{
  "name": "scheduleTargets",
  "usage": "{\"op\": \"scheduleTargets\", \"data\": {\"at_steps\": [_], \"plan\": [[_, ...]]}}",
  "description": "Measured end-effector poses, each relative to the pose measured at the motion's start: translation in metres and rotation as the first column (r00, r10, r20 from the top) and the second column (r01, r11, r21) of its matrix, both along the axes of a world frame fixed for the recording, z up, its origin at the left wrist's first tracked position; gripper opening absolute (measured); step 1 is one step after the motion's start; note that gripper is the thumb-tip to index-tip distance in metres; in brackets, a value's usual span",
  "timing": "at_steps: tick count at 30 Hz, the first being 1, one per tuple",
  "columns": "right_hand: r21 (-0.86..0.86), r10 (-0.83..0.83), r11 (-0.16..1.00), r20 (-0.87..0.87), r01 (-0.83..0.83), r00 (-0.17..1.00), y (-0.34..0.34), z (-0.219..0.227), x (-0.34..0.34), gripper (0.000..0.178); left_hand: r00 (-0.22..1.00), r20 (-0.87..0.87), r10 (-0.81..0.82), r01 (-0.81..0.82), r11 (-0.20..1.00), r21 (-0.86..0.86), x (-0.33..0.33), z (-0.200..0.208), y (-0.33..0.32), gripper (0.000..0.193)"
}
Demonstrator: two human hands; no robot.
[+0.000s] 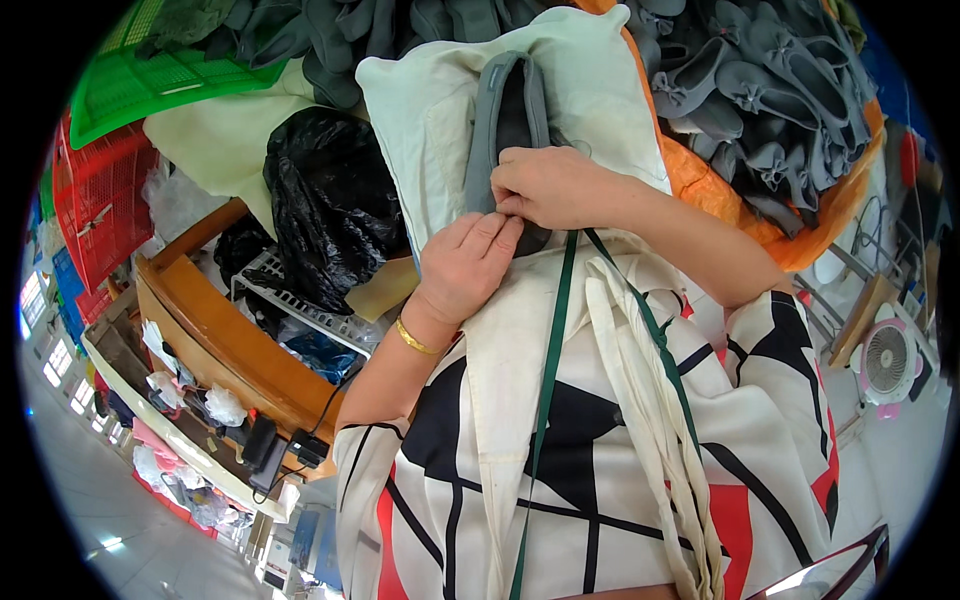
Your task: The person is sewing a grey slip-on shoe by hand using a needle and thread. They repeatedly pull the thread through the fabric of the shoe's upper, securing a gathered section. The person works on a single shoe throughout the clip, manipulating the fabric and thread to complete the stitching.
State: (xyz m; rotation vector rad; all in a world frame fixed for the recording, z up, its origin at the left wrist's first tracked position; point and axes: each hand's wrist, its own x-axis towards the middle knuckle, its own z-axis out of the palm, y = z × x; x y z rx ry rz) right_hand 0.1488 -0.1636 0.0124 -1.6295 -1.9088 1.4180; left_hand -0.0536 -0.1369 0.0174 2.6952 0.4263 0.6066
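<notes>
A grey slip-on shoe (pixel 480 130) lies on a white cloth-covered pad (pixel 420 105), its dark opening facing up. My left hand (pixel 465 262), a gold bracelet on its wrist, is closed around the shoe's near end, at its left side. From the right, my right hand (pixel 560 187) reaches over the shoe, fingers closed in a pinch at its near part. The fingertips of both hands almost meet there. What the right fingertips pinch is too small to make out. My hands cover much of the shoe's near end.
Many grey shoes with bows (pixel 765 90) fill an orange sack (pixel 700 190) at the far right; more grey shoes (pixel 340 40) lie at the far left. A black plastic bag (pixel 325 200), wooden drawer (pixel 220 330), green basket (pixel 170 80) and red basket (pixel 105 200) stand left. A fan (pixel 888 360) is right.
</notes>
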Motion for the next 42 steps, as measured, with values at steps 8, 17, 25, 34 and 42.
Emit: {"op": "scheduleTargets", "data": {"at_steps": [8,17,25,34,42], "plan": [[-0.469,-0.663,0.748,-0.572,0.47,0.484,-0.001,-0.034,-0.013,0.019,0.994,0.049,0.098,-0.085,0.972,-0.217,0.007,-0.005,-0.001,0.022],[-0.589,-0.732,0.661,-0.643,0.464,0.227,-0.005,0.005,0.06,0.021,0.987,-0.095,0.133,-0.161,0.885,-0.436,0.013,0.004,0.008,0.014],[-0.046,-0.391,0.421,-0.91,0.906,0.136,-0.004,0.029,0.149,0.022,0.972,-0.227,0.068,-0.203,0.73,-0.652,0.012,0.007,0.017,0.011],[-0.127,-0.421,0.907,-0.317,0.401,0.85,-0.031,-0.002,0.013,0.012,0.96,-0.24,0.144,-0.275,0.652,-0.707,0.009,0.008,0.013,0.02],[0.208,-0.281,0.933,-0.08,0.292,0.956,-0.053,0.007,0.002,0.009,0.942,-0.19,0.278,-0.333,0.686,-0.647,0.006,0.001,0.001,0.015]]}}
